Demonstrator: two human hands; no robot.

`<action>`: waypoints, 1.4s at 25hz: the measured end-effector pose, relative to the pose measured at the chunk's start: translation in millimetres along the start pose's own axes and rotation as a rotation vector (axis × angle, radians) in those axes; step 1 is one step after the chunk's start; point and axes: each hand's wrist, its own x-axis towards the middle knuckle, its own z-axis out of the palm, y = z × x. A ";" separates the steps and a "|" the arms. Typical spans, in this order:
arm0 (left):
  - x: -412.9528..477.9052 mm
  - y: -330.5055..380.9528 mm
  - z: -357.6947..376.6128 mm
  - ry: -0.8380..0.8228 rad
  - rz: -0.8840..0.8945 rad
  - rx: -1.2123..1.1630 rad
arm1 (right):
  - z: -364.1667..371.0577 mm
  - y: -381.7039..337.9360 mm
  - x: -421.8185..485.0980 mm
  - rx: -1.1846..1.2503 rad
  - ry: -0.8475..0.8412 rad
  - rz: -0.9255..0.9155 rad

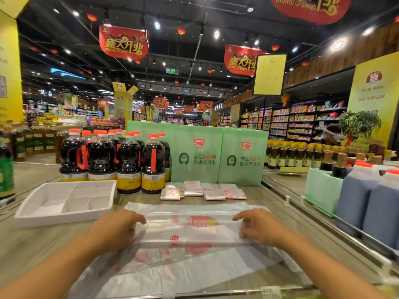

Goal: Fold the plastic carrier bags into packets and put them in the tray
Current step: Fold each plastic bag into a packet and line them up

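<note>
A clear plastic carrier bag (190, 229) with red print lies across the table in front of me, folded lengthwise into a long band. My left hand (117, 228) grips its left end with curled fingers. My right hand (259, 227) pinches the right end. Flat, unfolded bags (183, 268) lie beneath it, nearer to me. Several folded packets (203, 192) sit in a row further back. A white divided tray (64, 201) stands to the left, with nothing in its compartments.
Dark sauce bottles (112, 162) with red caps stand behind the tray. Green cartons (218, 156) rise behind the packets. Large jugs (371, 206) and a pale green box (321, 190) fill the right side. A metal rail (302, 203) edges the table on the right.
</note>
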 end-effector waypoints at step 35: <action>41.1 80.9 37.4 -0.375 0.218 -0.216 | 53.7 -49.4 4.8 -0.231 -0.402 -0.209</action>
